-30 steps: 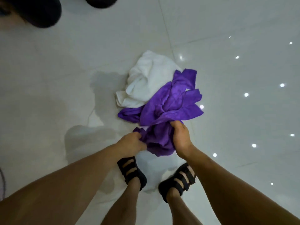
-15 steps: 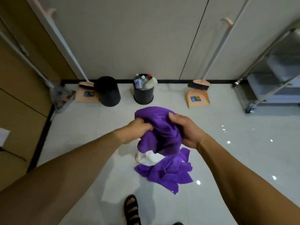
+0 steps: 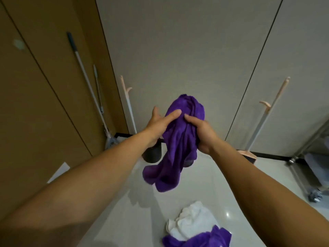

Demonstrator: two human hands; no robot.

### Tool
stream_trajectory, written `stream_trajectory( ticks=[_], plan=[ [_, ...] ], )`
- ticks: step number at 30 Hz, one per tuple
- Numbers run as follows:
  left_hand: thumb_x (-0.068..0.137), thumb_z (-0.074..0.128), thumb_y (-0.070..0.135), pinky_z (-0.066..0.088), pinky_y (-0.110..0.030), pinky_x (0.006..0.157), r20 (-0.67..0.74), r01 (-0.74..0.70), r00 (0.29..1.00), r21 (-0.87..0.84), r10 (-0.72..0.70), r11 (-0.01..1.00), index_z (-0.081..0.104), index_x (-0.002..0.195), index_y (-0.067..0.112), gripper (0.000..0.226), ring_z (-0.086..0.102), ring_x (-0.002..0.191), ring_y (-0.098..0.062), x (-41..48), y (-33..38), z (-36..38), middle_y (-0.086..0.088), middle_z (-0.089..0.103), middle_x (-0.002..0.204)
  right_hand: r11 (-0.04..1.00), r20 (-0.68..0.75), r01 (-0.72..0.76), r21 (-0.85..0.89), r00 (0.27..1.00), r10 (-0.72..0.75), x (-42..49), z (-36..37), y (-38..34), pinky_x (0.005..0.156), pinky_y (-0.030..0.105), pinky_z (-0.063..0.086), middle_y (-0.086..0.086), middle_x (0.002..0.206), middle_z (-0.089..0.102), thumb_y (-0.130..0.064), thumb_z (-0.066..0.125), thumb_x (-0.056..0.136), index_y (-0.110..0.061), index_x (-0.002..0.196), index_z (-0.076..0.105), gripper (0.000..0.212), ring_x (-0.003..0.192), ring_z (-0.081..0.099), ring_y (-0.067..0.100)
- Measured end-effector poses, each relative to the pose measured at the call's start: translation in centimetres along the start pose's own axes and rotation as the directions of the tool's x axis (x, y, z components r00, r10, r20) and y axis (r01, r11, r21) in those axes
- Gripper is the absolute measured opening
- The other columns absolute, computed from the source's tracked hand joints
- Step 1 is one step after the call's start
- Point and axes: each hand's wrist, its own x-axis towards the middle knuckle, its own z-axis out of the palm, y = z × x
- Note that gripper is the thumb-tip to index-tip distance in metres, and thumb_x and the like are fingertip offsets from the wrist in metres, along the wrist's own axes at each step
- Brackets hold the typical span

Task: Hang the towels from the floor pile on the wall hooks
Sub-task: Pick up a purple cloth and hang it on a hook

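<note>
As both of my arms reached forward, the purple towel (image 3: 179, 139) was noted raised in the air between my hands, bunched and hanging lengthwise. My right hand (image 3: 203, 134) grasped its right side, fingers curled into the cloth. My left hand (image 3: 158, 123) held the left side: the thumb lay pressed across the front of the fabric, while the other fingers were mostly hidden, so their hold could not be confirmed. The towel's top stood above both hands; its lower end dangled below them, clear of the floor (image 3: 138, 232).

Floor: pale glossy tile. On it, at the bottom of the view, lay the white towel (image 3: 194, 223), with a second purple towel (image 3: 199, 237) touching its near edge.

Room: grey wall panels (image 3: 178, 50) ahead; brown panelling (image 3: 35, 113) to the left with mop handles (image 3: 89, 86) leaning on it; pink-tipped handles (image 3: 129, 107) against the grey wall; a black bin (image 3: 153, 156) partly behind my left hand; a metal cart (image 3: 316, 157) at far right.
</note>
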Motion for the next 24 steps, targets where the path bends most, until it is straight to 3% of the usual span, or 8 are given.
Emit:
stream_trajectory(
  ticks=[2,5,8,11,14,16,20,24],
  plan=[
    [0.044,0.076,0.077,0.055,-0.023,0.059,0.137,0.187,0.974,-0.035,-0.180,0.982,0.056,0.127,0.021,0.102,0.072,0.086,-0.013,-1.7,-0.2,-1.5,-0.001,0.071,0.111,0.996,0.033,-0.056,0.069,0.998,0.054,0.2,1.0,-1.8,0.079,0.042,0.059,0.021,0.112,0.069,-0.026,0.060,0.091,0.001,0.115,0.065,0.036,0.101,0.068,0.034],
    [0.065,0.078,0.053,0.058,-0.035,0.079,0.264,0.301,0.917,0.032,-0.299,0.953,0.070,0.108,0.021,0.054,0.069,0.098,-0.025,-4.4,-0.6,-2.6,-0.007,0.072,0.108,0.985,0.131,-0.158,0.074,0.980,0.148,0.2,2.3,-3.0,0.085,0.044,0.057,0.020,0.097,0.068,-0.027,0.064,0.085,-0.002,0.094,0.066,0.026,0.089,0.067,0.032],
    [0.082,0.070,0.020,0.054,-0.042,0.089,0.074,0.244,0.969,-0.148,-0.235,0.958,0.066,0.111,0.009,0.031,0.069,0.091,-0.029,-6.1,-0.1,-3.4,-0.016,0.071,0.104,0.981,0.201,-0.193,-0.011,0.961,0.191,0.1,3.2,-2.5,0.086,0.036,0.056,0.014,0.093,0.069,-0.027,0.071,0.077,-0.003,0.103,0.064,0.036,0.081,0.066,0.025],
    [0.090,0.060,0.012,0.052,-0.043,0.092,-0.060,0.133,0.986,-0.304,-0.158,0.943,0.061,0.119,0.003,0.031,0.066,0.092,-0.031,-7.6,1.6,-4.7,-0.021,0.068,0.110,0.965,0.247,-0.213,-0.152,0.937,0.246,-0.2,4.5,-1.0,0.100,0.039,0.047,0.015,0.109,0.067,-0.042,0.070,0.077,-0.007,0.119,0.067,0.054,0.096,0.063,0.027],
    [0.091,0.061,0.013,0.056,-0.040,0.084,-0.218,0.054,0.966,-0.360,-0.140,0.932,0.060,0.120,0.005,0.030,0.069,0.084,-0.027,-9.2,2.7,-6.1,-0.016,0.071,0.099,0.929,0.245,-0.243,-0.280,0.917,0.314,-1.0,6.4,0.4,0.071,0.027,0.050,0.007,0.087,0.066,-0.057,0.073,0.068,-0.017,0.090,0.073,0.045,0.075,0.062,0.019],
    [0.091,0.060,0.012,0.059,-0.037,0.072,-0.302,0.008,0.945,-0.370,-0.128,0.929,0.060,0.120,0.005,0.029,0.070,0.078,-0.026,-10.3,3.1,-6.6,-0.016,0.071,0.093,0.894,0.222,-0.251,-0.370,0.911,0.347,-1.5,7.6,1.3,0.075,0.029,0.045,0.006,0.086,0.065,-0.064,0.072,0.068,-0.017,0.088,0.068,0.051,0.079,0.059,0.019],
    [0.090,0.057,0.006,0.058,-0.041,0.077,-0.407,-0.021,0.904,-0.350,-0.132,0.937,0.057,0.121,0.000,0.032,0.068,0.089,-0.031,-12.3,2.9,-7.8,-0.022,0.068,0.106,0.803,0.160,-0.254,-0.539,0.905,0.393,-1.9,9.6,2.2,0.088,0.037,0.050,0.008,0.099,0.072,-0.042,0.071,0.078,-0.011,0.105,0.067,0.041,0.091,0.066,0.026],
    [0.091,0.053,0.003,0.059,-0.032,0.057,-0.531,-0.048,0.837,-0.311,-0.132,0.949,0.059,0.106,0.000,0.017,0.069,0.067,-0.023,-15.1,2.7,-12.1,-0.015,0.069,0.081,0.830,-0.008,-0.135,-0.541,0.988,0.156,-0.7,10.3,2.3,0.039,0.020,0.045,0.010,0.071,0.065,-0.009,0.066,0.077,-0.008,0.076,0.063,0.004,0.048,0.061,0.017]
  ],
)
